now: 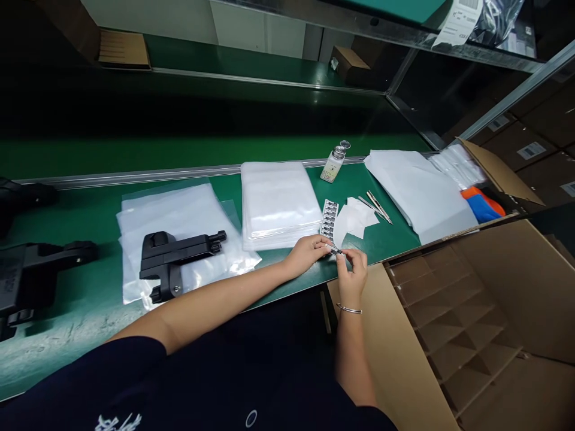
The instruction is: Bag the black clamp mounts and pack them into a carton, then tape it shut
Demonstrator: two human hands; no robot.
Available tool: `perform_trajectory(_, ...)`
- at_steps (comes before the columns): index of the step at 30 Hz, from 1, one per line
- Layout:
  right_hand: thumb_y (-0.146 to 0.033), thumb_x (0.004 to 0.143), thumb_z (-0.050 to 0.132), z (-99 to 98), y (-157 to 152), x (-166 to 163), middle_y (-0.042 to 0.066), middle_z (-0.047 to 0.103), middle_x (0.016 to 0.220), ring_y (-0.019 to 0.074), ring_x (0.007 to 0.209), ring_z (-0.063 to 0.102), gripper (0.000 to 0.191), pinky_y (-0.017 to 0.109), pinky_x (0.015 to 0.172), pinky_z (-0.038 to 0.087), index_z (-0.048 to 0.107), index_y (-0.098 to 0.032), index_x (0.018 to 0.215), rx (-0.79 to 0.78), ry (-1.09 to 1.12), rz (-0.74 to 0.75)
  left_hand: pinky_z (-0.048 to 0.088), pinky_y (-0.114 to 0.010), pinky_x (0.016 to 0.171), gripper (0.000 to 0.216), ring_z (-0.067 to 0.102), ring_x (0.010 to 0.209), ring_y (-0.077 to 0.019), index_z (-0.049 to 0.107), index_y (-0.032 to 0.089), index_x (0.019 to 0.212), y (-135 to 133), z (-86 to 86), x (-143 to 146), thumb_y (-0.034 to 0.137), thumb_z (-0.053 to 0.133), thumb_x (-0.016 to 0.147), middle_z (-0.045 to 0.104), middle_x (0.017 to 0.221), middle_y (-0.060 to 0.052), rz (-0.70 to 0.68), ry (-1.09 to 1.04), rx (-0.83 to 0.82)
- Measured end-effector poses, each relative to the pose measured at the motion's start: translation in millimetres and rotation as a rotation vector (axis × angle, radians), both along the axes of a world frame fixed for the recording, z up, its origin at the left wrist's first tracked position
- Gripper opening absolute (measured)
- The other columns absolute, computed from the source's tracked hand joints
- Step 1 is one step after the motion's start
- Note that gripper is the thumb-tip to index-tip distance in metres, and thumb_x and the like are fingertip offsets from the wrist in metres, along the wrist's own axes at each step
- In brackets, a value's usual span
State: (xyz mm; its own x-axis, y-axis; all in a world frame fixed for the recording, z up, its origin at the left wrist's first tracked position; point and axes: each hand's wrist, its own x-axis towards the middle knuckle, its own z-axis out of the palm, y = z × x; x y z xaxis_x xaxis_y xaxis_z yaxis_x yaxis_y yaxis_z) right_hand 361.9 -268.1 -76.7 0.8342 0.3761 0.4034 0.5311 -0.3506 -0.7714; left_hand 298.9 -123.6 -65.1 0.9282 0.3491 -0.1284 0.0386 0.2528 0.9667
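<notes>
Head view: small, narrow dark piece (335, 249) pinched between both hands, right of frame centre.
Angular black plastic part (166, 257) on glossy translucent plastic bags (179, 206), centre left; left hand (306, 256), forearm stretched diagonally, and right hand (353, 274), pointing up-frame, grip it by fingertips.

Right of the frame's centre, a small bottle (332, 169) with a metal top stands near the back of the green counter (76, 218). Farther right lie white sheets (426, 188), next to an open box (498, 170) with an orange-and-blue item (483, 202) at it. A large carton (530, 281) with dividers fills the lower right. Brown boxes (514, 142) with labels line the right edge. At upper left, cardboard (123, 49) rests on a green shelf (233, 58).
</notes>
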Motion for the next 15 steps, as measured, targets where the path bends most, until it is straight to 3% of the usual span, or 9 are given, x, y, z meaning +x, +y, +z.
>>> perform_trajectory(4,-0.037,0.088,0.060,1.0,-3,-7,0.008,0.061,0.094,0.0243,0.093,0.060,0.017,0.054,0.098,0.045,0.068,-0.024,0.082,-0.105,-0.294,-0.050,0.047,-0.028,0.072,0.026,0.062,0.071,-0.0150,0.064,0.014,0.091,-2,-5.4,4,0.034,0.069,0.075,0.066,0.074,-0.002,-0.012,0.039,0.032)
perform_trajectory(6,-0.034,0.086,0.062,5.1,-6,-12,0.008,0.062,0.095,0.0257,0.095,0.061,0.014,0.058,0.104,0.039,0.067,-0.024,0.078,-0.076,-0.402,-0.115,0.049,-0.031,0.078,0.041,0.066,0.081,-0.0195,0.062,0.013,0.107,-6,-4.0,-4,0.033,0.074,0.073,0.071,0.087,-0.008,-0.060,0.050,0.069)
perform_trajectory(8,-0.034,0.086,0.062,11.3,-9,-13,0.010,0.063,0.099,0.0278,0.101,0.061,0.014,0.058,0.103,0.041,0.065,-0.023,0.078,0.056,-0.390,-0.222,0.051,-0.035,0.082,0.067,0.068,0.093,-0.0259,0.055,0.014,0.126,-5,3.8,-26,0.032,0.080,0.067,0.072,0.101,-0.013,-0.124,0.035,0.176)
perform_trajectory(10,-0.034,0.085,0.061,17.0,-9,-10,0.012,0.064,0.103,0.0293,0.105,0.061,0.015,0.055,0.098,0.046,0.064,-0.021,0.077,0.212,-0.235,-0.282,0.051,-0.040,0.087,0.073,0.068,0.100,-0.0308,0.056,0.018,0.131,9,17.5,-63,0.034,0.083,0.065,0.072,0.106,-0.014,-0.171,0.016,0.356)
perform_trajectory(12,-0.034,0.083,0.063,19.6,-3,-5,0.012,0.065,0.102,0.0304,0.105,0.063,0.016,0.053,0.096,0.048,0.062,-0.021,0.074,0.344,-0.020,-0.247,0.048,-0.043,0.096,0.052,0.067,0.105,-0.0322,0.065,0.023,0.124,39,33.5,-114,0.035,0.075,0.075,0.073,0.108,-0.011,-0.139,0.031,0.543)
perform_trajectory(13,-0.034,0.081,0.064,19.7,2,-3,0.011,0.066,0.101,0.0309,0.106,0.063,0.016,0.053,0.096,0.048,0.061,-0.020,0.072,0.393,0.090,-0.204,0.045,-0.045,0.101,0.039,0.065,0.110,-0.0318,0.068,0.025,0.120,59,40.3,-142,0.034,0.068,0.081,0.072,0.113,-0.010,-0.076,0.059,0.619)
perform_trajectory(15,-0.033,0.078,0.066,18.9,20,-7,0.011,0.067,0.103,0.0314,0.108,0.063,0.016,0.055,0.099,0.047,0.060,-0.020,0.071,0.459,0.274,-0.095,0.034,-0.048,0.113,0.032,0.053,0.128,-0.0304,0.070,0.027,0.117,106,47.4,-198,0.033,0.055,0.089,0.066,0.128,-0.006,0.185,0.178,0.734)
